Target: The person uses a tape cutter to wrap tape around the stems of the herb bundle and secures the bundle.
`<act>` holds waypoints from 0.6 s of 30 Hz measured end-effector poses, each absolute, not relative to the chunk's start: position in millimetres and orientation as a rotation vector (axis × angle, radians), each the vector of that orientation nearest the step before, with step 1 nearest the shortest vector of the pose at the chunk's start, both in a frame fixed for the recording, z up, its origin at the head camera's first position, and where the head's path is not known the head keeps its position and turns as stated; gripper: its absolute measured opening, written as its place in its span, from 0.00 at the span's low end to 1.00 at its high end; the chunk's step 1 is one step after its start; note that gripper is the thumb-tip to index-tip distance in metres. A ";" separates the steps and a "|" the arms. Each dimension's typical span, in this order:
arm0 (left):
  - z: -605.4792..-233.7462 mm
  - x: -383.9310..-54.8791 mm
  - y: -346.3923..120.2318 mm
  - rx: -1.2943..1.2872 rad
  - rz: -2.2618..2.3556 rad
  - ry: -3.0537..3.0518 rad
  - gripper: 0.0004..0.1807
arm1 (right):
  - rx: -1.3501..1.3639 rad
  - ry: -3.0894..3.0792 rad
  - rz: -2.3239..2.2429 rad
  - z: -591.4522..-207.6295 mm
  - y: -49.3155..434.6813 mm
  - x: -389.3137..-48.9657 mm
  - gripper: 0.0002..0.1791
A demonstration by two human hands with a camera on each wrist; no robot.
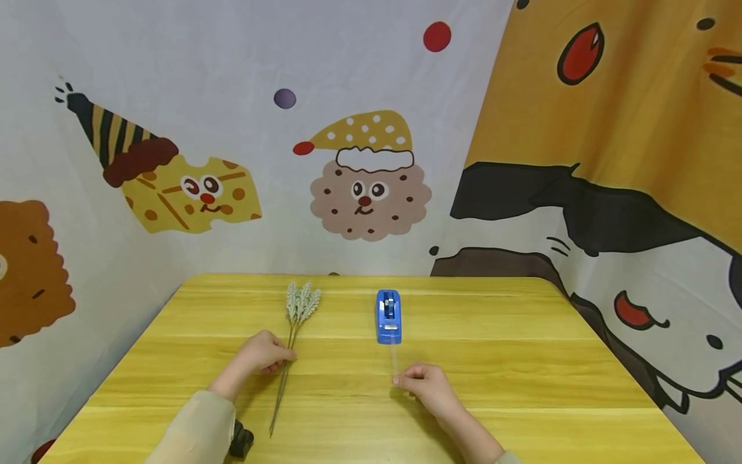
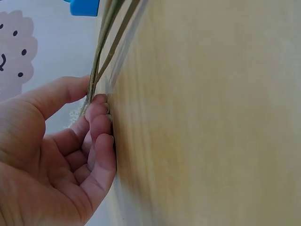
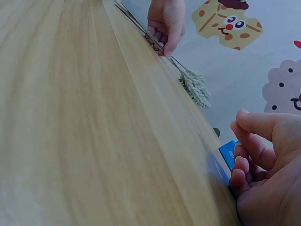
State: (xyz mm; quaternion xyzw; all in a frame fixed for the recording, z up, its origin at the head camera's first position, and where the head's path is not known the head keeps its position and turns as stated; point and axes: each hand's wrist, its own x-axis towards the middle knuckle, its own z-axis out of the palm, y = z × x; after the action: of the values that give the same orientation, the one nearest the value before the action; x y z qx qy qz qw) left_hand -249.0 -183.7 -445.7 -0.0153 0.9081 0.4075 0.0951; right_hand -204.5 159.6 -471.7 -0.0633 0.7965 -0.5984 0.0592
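Note:
My left hand (image 1: 263, 351) pinches the thin stems (image 1: 280, 393) of a small bunch of dried flowers between thumb and fingers. Its pale, grain-like heads (image 1: 301, 303) point to the far side of the table. In the left wrist view, several stems (image 2: 111, 35) run past the thumb tip. A blue tape dispenser (image 1: 380, 332) stands right of the bunch. From it a strip of clear tape (image 1: 395, 361) stretches toward me. My right hand (image 1: 429, 386) pinches the strip's near end between thumb and index finger. The right wrist view shows the dispenser partly hidden behind that hand (image 3: 277, 155).
Everything lies on a yellow wood-grain table (image 1: 510, 341). A small black object (image 1: 241, 441) sits by my left sleeve, partly covered by it. Behind the table's far edge hangs a cloth backdrop (image 1: 232, 51) with cartoon prints.

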 end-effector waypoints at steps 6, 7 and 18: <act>-446.8 -249.3 -184.8 -0.056 1.211 2.703 0.16 | -0.177 2.412 -1.807 -473.4 159.3 -205.6 0.11; -446.7 -249.3 -184.9 -0.057 1.214 2.701 0.16 | -0.177 2.415 -1.806 -473.2 159.3 -205.4 0.11; -447.6 -249.9 -185.3 -0.045 1.200 2.715 0.15 | -0.179 2.425 -1.806 -472.1 159.0 -204.8 0.11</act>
State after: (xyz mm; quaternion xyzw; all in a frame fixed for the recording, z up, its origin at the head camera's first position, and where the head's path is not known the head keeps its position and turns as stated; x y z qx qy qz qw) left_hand -249.9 -185.3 -447.6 -0.0151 0.9112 0.4026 0.0865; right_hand -204.8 159.0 -472.1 -0.0589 0.7993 -0.5954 0.0564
